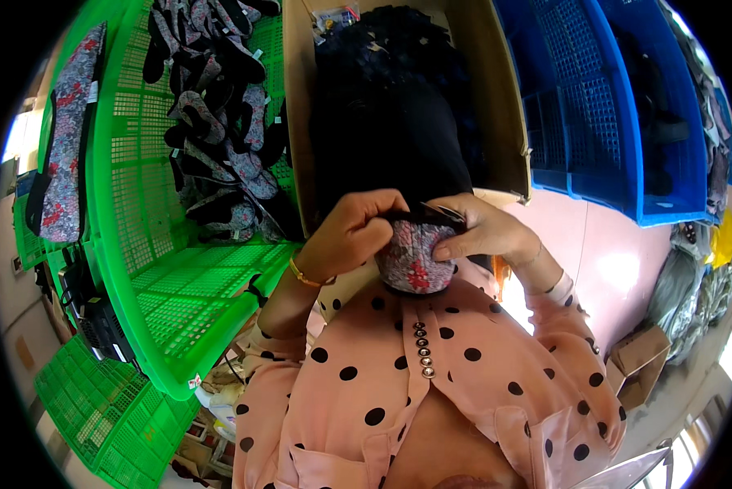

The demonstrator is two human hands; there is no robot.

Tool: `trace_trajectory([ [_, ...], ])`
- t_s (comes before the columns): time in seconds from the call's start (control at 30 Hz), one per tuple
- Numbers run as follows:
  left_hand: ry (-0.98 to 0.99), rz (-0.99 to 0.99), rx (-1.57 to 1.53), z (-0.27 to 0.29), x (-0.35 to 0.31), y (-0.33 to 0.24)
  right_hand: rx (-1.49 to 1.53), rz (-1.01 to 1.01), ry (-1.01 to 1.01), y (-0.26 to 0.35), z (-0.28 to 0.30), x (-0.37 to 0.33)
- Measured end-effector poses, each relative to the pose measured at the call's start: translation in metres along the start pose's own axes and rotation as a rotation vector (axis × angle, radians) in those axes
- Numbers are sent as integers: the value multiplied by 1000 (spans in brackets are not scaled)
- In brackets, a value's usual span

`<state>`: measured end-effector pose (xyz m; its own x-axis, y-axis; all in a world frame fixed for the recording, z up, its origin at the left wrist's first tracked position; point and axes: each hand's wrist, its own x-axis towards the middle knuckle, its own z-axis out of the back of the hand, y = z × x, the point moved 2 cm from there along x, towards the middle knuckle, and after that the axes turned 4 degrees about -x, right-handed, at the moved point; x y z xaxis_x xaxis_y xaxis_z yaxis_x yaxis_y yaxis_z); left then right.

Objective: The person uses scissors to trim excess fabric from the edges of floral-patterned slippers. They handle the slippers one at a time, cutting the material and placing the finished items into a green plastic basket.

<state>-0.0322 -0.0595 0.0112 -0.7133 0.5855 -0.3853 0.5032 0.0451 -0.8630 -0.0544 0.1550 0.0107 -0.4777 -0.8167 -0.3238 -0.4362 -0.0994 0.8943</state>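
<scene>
In front of my chest I hold a floral cloth slipper (pixel 417 259), grey with red flowers and dark edging, its rounded end toward me. My left hand (pixel 356 235) is closed, with curled fingers pinching the slipper's upper left edge. On the other side my right hand (pixel 484 236) grips it, thumb pressed on the patterned face and fingers behind the rim. A thin, pale-edged piece (pixel 445 210) shows by the right fingers; its kind I cannot make out. The slipper's far side is hidden.
A green crate (pixel 162 285) at left holds several floral slippers (pixel 248 167); another floral piece (pixel 68 138) lies over its outer side. Ahead stands a cardboard box (pixel 496 98) with dark items. Blue crates (pixel 574 106) stand at right, above a small carton (pixel 639 363).
</scene>
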Motion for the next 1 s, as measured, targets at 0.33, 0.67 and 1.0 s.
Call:
trace_trajectory([
  [0.33,201,-64,501,-35,-22,-12,-376,90,-46,3,-14,-12],
  [0.67,62,99,-178,-18,0,-9,-182,-59,50,11,2,-5],
  [1.0,-604,-593,892,23,45,-16,-1280,404,-616,17,22,37],
])
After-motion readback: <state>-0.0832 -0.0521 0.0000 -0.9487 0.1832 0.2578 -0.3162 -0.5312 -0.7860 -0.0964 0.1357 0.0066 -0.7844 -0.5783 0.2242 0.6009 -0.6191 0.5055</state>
